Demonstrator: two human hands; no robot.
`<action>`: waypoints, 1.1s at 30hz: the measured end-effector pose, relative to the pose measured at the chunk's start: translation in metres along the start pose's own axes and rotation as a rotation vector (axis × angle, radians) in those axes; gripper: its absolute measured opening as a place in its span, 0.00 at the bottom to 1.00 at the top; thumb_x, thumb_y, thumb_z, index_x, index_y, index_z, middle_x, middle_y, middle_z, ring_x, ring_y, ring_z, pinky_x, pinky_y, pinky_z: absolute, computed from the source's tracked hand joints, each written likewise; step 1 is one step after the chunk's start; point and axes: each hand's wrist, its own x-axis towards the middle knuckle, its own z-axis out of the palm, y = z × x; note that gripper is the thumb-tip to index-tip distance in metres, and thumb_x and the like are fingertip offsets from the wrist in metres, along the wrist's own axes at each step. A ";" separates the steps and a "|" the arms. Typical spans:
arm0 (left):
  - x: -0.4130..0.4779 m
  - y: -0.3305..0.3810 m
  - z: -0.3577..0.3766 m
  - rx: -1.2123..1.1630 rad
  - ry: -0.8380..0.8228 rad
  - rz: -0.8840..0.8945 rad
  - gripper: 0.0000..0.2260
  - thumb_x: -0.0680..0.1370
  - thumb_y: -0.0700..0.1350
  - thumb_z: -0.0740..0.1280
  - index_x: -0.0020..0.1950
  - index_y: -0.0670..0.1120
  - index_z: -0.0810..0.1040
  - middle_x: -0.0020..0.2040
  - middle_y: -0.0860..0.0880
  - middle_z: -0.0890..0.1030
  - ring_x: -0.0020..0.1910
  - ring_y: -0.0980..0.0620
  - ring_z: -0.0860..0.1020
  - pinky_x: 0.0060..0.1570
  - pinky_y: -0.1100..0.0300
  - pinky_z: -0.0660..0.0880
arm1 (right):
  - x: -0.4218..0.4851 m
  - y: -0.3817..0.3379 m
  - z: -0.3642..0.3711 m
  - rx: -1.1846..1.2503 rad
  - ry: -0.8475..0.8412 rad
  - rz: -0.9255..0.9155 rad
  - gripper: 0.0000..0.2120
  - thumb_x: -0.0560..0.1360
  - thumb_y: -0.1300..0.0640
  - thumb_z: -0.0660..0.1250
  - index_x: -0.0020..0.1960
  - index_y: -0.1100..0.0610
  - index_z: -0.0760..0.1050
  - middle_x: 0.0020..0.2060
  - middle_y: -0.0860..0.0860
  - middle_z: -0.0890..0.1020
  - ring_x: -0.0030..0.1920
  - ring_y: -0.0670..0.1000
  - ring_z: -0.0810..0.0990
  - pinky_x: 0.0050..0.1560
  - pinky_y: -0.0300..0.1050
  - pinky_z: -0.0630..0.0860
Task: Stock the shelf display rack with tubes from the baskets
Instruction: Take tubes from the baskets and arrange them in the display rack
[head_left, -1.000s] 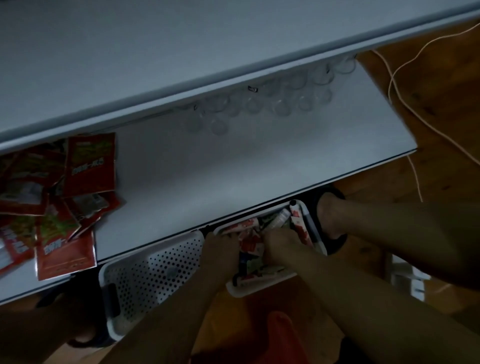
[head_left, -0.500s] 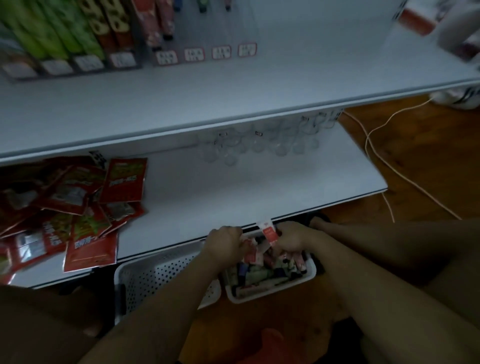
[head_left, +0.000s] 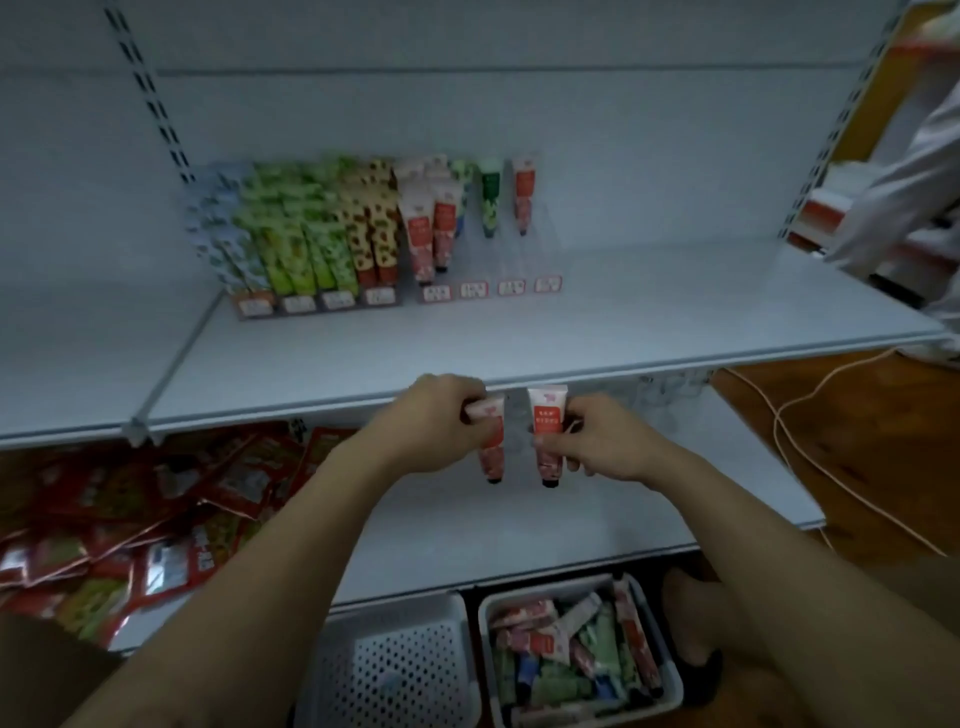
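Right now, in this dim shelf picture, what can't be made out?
All head view.
Small white price labels on the clear rack: blurred.
Print on the red-and-white tubes in the left hand and right hand: too small, partly under fingers.
Lower tubes in the white perforated basket: buried by the top layer.
White-sleeved person: cut by right edge.

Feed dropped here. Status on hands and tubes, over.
Left hand grips a red tube, right hand grips a second red tube. Both caps down, short of the rack. Nothing seen in the way.
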 end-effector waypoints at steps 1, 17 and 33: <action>0.002 0.006 -0.015 0.017 0.055 0.018 0.11 0.76 0.52 0.67 0.40 0.45 0.75 0.35 0.47 0.76 0.35 0.49 0.74 0.34 0.55 0.70 | 0.004 -0.011 -0.007 -0.001 0.049 -0.053 0.07 0.73 0.56 0.72 0.48 0.58 0.79 0.35 0.51 0.81 0.30 0.47 0.78 0.30 0.42 0.75; 0.080 0.026 -0.148 0.264 0.497 0.031 0.07 0.76 0.51 0.69 0.52 0.51 0.78 0.44 0.54 0.77 0.44 0.52 0.74 0.45 0.59 0.69 | 0.118 -0.123 -0.108 -0.144 0.323 -0.430 0.06 0.71 0.52 0.73 0.42 0.51 0.76 0.34 0.45 0.78 0.34 0.45 0.76 0.33 0.34 0.74; 0.157 -0.012 -0.137 0.698 0.464 0.045 0.13 0.74 0.56 0.68 0.57 0.54 0.79 0.52 0.48 0.77 0.60 0.50 0.70 0.56 0.54 0.53 | 0.200 -0.112 -0.132 -0.081 0.376 -0.461 0.10 0.72 0.55 0.72 0.46 0.63 0.79 0.38 0.55 0.83 0.39 0.54 0.82 0.41 0.48 0.78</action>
